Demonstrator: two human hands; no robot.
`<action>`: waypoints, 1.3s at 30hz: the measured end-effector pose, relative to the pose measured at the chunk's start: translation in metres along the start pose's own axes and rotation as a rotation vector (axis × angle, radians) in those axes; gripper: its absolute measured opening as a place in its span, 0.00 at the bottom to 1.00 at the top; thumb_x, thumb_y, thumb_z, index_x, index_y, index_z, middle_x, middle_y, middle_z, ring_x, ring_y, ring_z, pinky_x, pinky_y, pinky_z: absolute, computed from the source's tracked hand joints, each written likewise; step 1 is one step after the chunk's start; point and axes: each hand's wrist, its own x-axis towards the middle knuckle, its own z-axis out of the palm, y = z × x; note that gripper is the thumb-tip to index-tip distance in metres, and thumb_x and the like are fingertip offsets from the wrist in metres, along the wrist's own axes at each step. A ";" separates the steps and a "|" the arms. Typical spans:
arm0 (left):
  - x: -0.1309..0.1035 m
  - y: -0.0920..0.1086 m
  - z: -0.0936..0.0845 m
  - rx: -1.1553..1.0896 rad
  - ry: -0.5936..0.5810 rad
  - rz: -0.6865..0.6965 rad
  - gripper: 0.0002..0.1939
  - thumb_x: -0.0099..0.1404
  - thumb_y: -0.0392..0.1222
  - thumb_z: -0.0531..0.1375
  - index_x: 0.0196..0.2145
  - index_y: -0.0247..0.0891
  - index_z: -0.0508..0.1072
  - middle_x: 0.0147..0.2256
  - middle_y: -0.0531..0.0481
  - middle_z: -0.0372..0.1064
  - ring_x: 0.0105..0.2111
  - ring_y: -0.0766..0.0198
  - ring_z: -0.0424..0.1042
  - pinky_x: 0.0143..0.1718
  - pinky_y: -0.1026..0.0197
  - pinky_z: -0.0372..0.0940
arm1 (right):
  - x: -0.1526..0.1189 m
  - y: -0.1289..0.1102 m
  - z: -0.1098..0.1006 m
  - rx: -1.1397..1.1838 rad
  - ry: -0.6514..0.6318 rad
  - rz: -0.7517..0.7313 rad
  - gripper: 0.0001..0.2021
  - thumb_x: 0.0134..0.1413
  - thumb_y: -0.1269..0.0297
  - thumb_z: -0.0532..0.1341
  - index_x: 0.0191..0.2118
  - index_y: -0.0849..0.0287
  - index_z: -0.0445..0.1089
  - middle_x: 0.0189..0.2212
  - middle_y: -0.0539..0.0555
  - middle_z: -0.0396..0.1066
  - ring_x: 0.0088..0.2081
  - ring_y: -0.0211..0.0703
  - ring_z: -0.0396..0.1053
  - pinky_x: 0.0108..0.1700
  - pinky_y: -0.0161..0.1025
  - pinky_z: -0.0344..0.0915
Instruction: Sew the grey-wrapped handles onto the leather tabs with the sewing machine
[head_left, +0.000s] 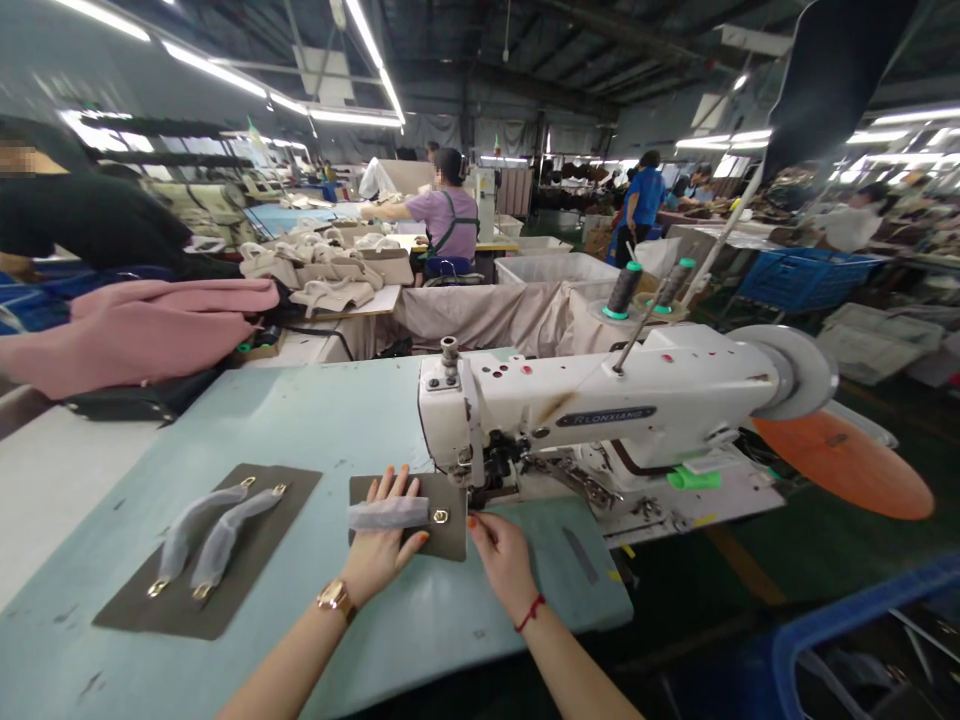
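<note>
Positioning, seemingly, a panel [450, 545] at the sewing machine [600, 395]; left hand [381, 545] spread flat; right hand [504, 560] by the panel's edge, grip unclear; next likely needs steady guiding.

One head-worn camera looks forward and down over the nearby work table [337, 410].
</note>
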 end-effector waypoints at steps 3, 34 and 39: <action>0.026 -0.006 -0.027 -0.020 -0.111 0.186 0.34 0.63 0.58 0.53 0.62 0.39 0.53 0.61 0.39 0.51 0.62 0.43 0.46 0.60 0.38 0.44 | 0.006 -0.007 0.010 0.003 0.023 0.009 0.21 0.62 0.52 0.52 0.28 0.61 0.71 0.22 0.49 0.68 0.25 0.37 0.63 0.27 0.31 0.53; 0.053 0.037 -0.086 -0.048 -0.338 0.059 0.24 0.66 0.56 0.50 0.57 0.47 0.59 0.58 0.50 0.57 0.53 0.52 0.56 0.52 0.51 0.52 | 0.022 0.003 0.008 0.130 -0.020 0.180 0.23 0.56 0.47 0.54 0.28 0.65 0.70 0.25 0.54 0.70 0.28 0.40 0.63 0.30 0.33 0.57; 0.054 0.034 -0.084 -0.080 -0.315 0.062 0.25 0.66 0.56 0.50 0.57 0.48 0.58 0.58 0.51 0.58 0.57 0.52 0.54 0.58 0.49 0.46 | 0.025 0.012 0.011 0.170 -0.022 0.200 0.22 0.56 0.47 0.55 0.31 0.64 0.73 0.26 0.55 0.72 0.29 0.43 0.66 0.29 0.34 0.59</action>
